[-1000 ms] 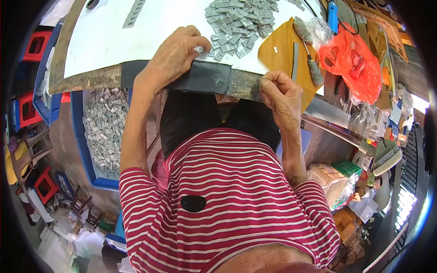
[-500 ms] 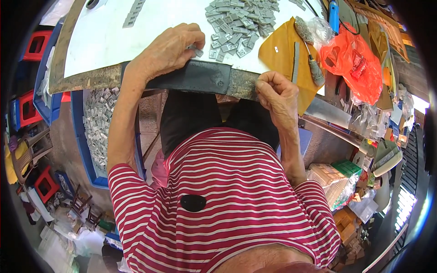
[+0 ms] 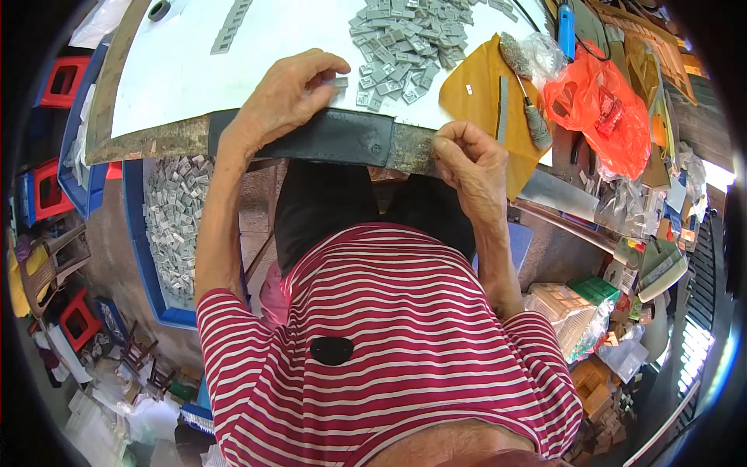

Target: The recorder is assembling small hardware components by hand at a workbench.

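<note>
Tile (image 3: 340,82) is showing between the slightly parted thumb and fingers of the left hand (image 3: 286,97), near the front of the table (image 3: 183,86); whether it is being gripped cannot be told. Right hand (image 3: 475,158) is forming a curled pinch, contents hidden. Looking light and stiff, the tile is probably suiting a fingertip hold by its edges.
</note>
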Tool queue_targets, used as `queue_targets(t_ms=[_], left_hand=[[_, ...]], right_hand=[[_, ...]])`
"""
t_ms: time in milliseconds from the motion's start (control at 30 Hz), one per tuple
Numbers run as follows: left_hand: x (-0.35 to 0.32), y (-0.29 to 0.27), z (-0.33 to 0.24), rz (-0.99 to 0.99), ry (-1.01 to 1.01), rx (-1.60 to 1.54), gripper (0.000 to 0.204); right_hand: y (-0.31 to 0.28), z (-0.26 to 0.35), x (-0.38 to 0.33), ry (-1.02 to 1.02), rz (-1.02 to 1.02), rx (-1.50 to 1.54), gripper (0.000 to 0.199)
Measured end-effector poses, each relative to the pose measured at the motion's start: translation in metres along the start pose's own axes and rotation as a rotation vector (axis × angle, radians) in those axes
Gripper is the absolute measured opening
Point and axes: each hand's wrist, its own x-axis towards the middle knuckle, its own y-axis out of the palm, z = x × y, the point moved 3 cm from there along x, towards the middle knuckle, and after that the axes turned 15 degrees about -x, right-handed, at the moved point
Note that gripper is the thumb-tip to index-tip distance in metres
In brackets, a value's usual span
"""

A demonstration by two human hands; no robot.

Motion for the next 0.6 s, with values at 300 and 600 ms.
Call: queue_targets(t_ms=[300, 600], left_hand=[[0.003, 0.054, -0.030, -0.251, -0.207, -1.625, 0.028], [0.012, 0.083, -0.035, -0.180, -0.227, -1.919, 0.032]], right_hand=[[0.001, 0.019, 0.009, -0.060, -0.058, 0.043, 0.008], [-0.002, 0.015, 0.012, -0.065, -0.082, 0.048, 0.011]])
